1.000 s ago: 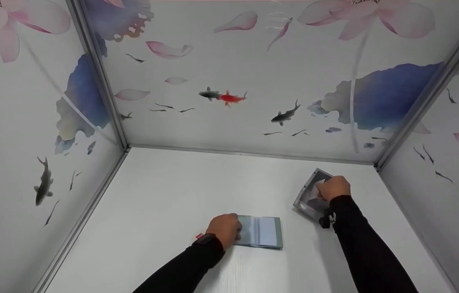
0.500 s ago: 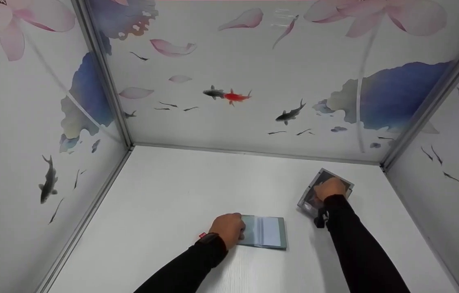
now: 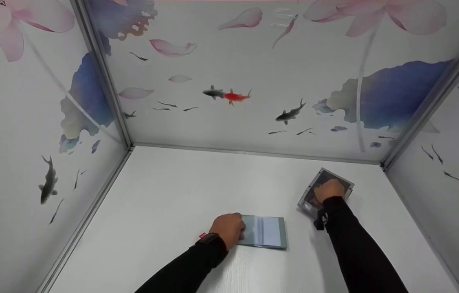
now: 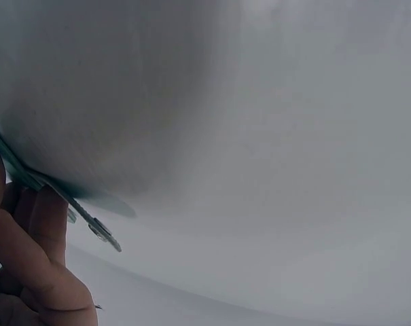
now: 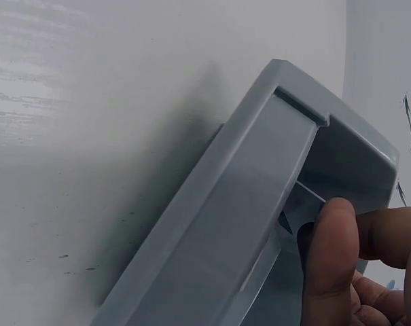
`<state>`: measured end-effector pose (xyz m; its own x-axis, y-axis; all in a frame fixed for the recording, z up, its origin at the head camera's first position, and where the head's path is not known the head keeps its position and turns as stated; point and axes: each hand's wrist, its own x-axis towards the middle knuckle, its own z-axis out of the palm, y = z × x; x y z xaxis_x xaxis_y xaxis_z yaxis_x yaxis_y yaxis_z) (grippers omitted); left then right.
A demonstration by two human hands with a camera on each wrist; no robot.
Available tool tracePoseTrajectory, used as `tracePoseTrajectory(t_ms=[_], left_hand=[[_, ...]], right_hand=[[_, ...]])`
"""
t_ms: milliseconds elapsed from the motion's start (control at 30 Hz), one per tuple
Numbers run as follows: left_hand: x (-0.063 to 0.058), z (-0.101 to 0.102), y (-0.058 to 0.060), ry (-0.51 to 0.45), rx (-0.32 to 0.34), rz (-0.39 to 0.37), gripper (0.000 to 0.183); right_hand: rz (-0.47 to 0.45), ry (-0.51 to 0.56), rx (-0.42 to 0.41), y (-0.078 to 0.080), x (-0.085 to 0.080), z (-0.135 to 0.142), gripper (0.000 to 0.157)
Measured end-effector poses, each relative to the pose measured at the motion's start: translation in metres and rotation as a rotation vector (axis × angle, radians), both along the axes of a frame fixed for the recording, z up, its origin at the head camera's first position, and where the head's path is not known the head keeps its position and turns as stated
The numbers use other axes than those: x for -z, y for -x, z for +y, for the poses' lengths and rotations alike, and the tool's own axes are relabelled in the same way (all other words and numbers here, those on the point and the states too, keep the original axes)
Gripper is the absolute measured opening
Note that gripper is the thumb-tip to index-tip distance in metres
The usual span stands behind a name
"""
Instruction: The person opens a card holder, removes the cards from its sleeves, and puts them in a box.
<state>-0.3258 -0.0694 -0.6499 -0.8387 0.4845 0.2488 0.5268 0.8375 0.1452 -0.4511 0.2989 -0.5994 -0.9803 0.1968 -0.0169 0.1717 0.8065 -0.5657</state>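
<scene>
A small green card holder [image 3: 272,232] lies spread open on the white table, with clear sleeves inside. My left hand [image 3: 227,230] grips its left cover between thumb and curled fingers. In the left wrist view the fingers sit against the cover's underside, beside a strap with a snap button [image 4: 100,229]. Farther right is a grey tray [image 5: 212,217] with raised walls. My right hand [image 3: 330,190] reaches into it; thumb and forefinger pinch a thin card-like piece [image 5: 304,206], mostly hidden by the fingers and the tray wall.
White panels printed with fish, petals and lotus leaves enclose the table [image 3: 196,183] at the back and both sides. Metal strips [image 3: 103,81] line the corners. The tray stands near the back right corner, turned at an angle.
My right hand has moved left and lower within the tray, and the whitish piece at its fingers shows less. The head view has shifted slightly. My left hand stays on the card holder.
</scene>
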Motion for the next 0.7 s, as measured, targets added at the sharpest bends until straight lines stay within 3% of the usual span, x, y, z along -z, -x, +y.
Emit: tracePoseTrajectory(t_ms=[433,700], left_hand=[[0.003,0.002,0.001,0.001,-0.017,-0.015,0.013],[0.002,0.002,-0.001,0.008,-0.015,-0.005,0.015]], right_hand=[[-0.042,0.116,0.025,-0.016,-0.019,-0.004,0.04],[-0.068,0.113,0.045,-0.024,-0.026,-0.002,0.037]])
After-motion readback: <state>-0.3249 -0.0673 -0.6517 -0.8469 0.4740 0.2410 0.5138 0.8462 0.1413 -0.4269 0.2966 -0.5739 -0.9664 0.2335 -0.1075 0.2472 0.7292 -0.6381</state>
